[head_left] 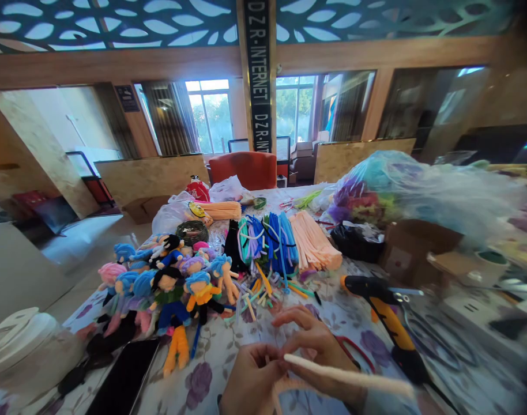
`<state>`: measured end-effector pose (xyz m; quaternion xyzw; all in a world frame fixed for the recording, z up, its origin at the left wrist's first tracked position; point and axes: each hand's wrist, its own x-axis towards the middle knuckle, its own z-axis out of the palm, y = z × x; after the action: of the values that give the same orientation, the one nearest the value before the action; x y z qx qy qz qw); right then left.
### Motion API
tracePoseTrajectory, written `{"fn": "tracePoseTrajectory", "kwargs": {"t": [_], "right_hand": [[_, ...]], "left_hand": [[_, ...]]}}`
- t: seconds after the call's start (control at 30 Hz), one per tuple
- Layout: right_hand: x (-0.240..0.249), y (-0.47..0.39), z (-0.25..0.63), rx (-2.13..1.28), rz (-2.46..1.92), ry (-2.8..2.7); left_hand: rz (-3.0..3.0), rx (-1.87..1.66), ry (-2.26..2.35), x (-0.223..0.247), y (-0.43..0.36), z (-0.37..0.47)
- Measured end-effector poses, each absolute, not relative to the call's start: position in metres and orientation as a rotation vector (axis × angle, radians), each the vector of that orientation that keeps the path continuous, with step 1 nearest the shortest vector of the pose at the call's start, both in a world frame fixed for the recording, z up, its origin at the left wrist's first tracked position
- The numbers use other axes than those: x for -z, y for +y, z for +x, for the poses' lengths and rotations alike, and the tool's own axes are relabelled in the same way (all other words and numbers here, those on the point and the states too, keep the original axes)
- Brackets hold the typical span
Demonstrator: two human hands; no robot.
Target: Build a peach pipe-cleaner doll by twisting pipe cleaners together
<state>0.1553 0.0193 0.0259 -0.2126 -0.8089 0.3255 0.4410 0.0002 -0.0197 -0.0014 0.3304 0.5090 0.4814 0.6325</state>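
At the bottom middle, my left hand [255,377] is closed in a pinch on a pale peach pipe cleaner [358,376]. One length of it sticks out to the right, and a bent part hangs below the fingers. My right hand [317,346] meets the left at the fingertips, its lower fingers closed at the pipe cleaner and its upper fingers curved and raised. The exact grip is partly hidden behind the stem. Just beyond my hands lie loose cut pipe cleaner pieces [263,282] in several colours. Red-handled pliers or scissors [361,351] lie partly behind my right hand.
Several small pipe cleaner dolls [168,282] crowd the left side. Behind lie bundles of blue [278,245] and peach pipe cleaners [313,239]. A glue gun [387,317] and scissors [404,298] are at right, a phone [123,377] at left. Plastic bags [419,190] fill the back right.
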Motion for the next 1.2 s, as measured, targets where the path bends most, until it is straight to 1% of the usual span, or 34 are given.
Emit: {"fn": "tracePoseTrajectory", "kwargs": {"t": [0.27,0.53,0.67,0.87,1.2], "right_hand": [[-0.029,0.018,0.156,-0.869,-0.520,-1.942],[-0.030,0.019,0.160,-0.949,-0.577,-1.891],[-0.030,0.020,0.160,-0.924,-0.609,-1.875],[-0.031,0.021,0.159,-1.023,-0.597,-1.759],[-0.026,0.021,0.158,-1.070,-0.566,-1.769]], "left_hand": [[0.695,-1.120,0.988,-0.011,-0.014,-0.005],[0.676,-1.085,0.975,-0.009,-0.017,-0.010],[0.649,-1.126,0.965,-0.014,-0.018,-0.010],[0.640,-1.137,0.905,-0.013,-0.017,-0.010],[0.615,-1.196,0.929,-0.012,-0.019,-0.009]]}}
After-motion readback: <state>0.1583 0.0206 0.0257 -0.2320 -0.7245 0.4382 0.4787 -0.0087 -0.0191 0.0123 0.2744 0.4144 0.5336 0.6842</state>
